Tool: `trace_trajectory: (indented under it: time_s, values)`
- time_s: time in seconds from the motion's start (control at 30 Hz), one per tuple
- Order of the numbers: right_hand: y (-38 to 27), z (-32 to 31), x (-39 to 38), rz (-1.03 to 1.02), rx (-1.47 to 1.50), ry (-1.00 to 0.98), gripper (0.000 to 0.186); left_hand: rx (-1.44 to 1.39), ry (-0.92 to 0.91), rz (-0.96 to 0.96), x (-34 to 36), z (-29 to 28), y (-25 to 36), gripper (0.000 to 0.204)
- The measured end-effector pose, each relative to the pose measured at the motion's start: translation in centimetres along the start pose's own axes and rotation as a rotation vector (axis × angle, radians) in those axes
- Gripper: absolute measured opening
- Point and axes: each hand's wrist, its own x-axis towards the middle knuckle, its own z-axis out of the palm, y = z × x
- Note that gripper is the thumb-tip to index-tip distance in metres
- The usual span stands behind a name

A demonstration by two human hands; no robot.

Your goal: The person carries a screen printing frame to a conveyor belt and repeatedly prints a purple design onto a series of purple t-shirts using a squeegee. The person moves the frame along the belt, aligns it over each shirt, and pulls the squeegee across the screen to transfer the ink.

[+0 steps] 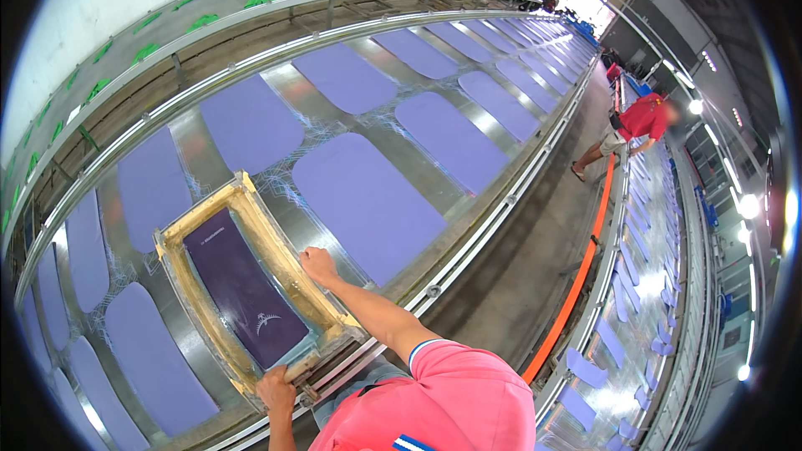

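Note:
A rectangular printing screen (174, 242) with a tan, taped wooden frame lies on the long metal table (171, 321). Its mesh (242, 276) is dark purple, with small pale markings. My left hand (276, 386) grips the frame's near end, low in the view. My right hand (320, 264) has its fingers curled on the frame's right side, the arm stretched up from my pink-shirted shoulder. Flat lavender cut pieces (359, 209) with rounded corners lie in rows along the table around the screen and beyond it.
A metal rail (526, 188) edges the table, beside an aisle (501, 284). At right, a person (639, 121) in red leans over another long table (635, 284) holding small lavender pieces, with an orange strip (568, 301) along its edge. Another table (117, 83) with green pieces runs along the left wall.

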Motion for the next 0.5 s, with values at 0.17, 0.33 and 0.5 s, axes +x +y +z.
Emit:
trace_trajectory:
  time_s: [0.17,0.33,0.5]
  values:
    - [-0.8,-0.5,-0.7,0.02,-0.047,-0.011,0.039,0.033,0.157,0.068,1.8,1.5,-1.4,0.034]
    - [-1.6,-1.1,-1.4,0.018,-0.055,0.013,0.037,0.099,0.344,0.059,12.3,1.3,-6.0,0.035]
    - [-1.8,0.8,1.0,-0.353,-0.237,0.303,0.04,0.102,0.352,0.118,26.3,0.1,-12.8,0.036]
